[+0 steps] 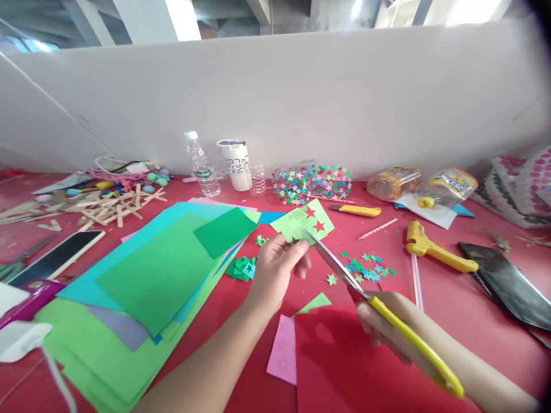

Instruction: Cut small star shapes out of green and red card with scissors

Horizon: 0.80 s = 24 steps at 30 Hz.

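Observation:
My left hand point(279, 264) pinches a light green paper point(297, 221) between thumb and fingers. Two star-shaped holes in it let the red table show through. In my right hand point(387, 321) is a pair of yellow-handled scissors point(413, 338), its blades pointing up and left. The blade tips reach the paper's lower edge beside my left thumb; I cannot tell whether they touch it. Loose green and blue paper stars point(365, 267) lie right of the blades. Below my hands are a pink paper with drawn stars point(283, 350) and a green scrap point(316, 303).
Stacked coloured sheets point(159, 269) cover the left side, near a phone point(60, 255) and wooden sticks point(120, 209). Behind stand a water bottle point(204, 172), a white cup point(235, 166) and star-covered rounded forms point(312, 182). To the right lie a yellow cutter point(357, 211) and a glue gun point(434, 249).

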Available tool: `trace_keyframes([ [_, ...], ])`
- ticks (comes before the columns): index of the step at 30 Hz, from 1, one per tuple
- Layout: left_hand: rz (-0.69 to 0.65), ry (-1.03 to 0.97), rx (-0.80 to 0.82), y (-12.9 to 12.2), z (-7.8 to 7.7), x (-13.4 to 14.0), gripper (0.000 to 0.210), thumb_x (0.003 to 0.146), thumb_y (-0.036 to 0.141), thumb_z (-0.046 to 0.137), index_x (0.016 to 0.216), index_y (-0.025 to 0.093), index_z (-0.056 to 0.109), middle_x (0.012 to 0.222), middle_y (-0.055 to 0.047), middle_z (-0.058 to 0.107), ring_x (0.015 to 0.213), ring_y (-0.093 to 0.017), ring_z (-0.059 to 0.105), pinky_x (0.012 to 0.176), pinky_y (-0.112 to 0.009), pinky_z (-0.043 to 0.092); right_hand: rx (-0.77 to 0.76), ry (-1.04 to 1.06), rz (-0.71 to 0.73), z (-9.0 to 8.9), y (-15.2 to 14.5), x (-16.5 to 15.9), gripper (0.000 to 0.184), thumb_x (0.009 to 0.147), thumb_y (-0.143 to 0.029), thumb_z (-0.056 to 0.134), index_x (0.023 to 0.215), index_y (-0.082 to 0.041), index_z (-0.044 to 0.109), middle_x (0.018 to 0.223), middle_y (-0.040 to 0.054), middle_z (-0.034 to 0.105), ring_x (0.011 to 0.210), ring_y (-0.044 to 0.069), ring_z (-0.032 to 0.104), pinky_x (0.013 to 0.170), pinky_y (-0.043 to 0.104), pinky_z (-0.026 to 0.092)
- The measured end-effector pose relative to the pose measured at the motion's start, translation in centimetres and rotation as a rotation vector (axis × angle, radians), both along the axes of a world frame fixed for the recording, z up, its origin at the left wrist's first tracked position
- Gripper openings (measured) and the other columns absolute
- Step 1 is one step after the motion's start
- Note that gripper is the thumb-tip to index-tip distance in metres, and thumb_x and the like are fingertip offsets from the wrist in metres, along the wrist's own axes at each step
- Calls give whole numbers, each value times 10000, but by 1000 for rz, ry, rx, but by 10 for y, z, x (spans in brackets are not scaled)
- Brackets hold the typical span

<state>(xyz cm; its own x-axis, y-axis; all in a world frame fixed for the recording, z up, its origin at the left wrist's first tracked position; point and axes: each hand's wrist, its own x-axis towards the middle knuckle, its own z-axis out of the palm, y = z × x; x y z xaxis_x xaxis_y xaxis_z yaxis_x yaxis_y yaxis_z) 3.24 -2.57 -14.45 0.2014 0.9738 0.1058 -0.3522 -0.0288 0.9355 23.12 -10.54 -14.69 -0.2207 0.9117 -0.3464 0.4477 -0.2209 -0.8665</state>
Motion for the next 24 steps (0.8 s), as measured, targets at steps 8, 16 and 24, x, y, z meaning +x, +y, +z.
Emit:
trace_keyframes([
  [8, -17, -14, 11, 0, -1, -2, 139, 818, 279, 690, 738, 166, 676, 554, 25, 637, 430, -66, 515, 422, -181, 378, -11, -25, 24, 0, 1, 1, 653, 790, -866, 456, 656, -227, 444, 554, -36, 526, 333, 48, 355, 346, 220, 218],
  [16, 87, -44, 49, 9, 1, -8, 37, 774, 214, 729, 759, 180, 730, 680, 15, 695, 504, -65, 544, 467, -172, 437, -41, -20, 32, -1, 1, 1, 726, 720, -939, 403, 660, -217, 450, 581, -50, 469, 389, 55, 348, 350, 199, 255],
  [24, 70, -140, 7, 4, 2, -4, 76, 725, 190, 773, 725, 175, 698, 686, 22, 681, 509, -69, 557, 462, -171, 458, -2, 73, -52, -1, -11, 1, 731, 730, -921, 450, 750, -196, 547, 624, -15, 568, 443, 82, 366, 430, 228, 336],
])
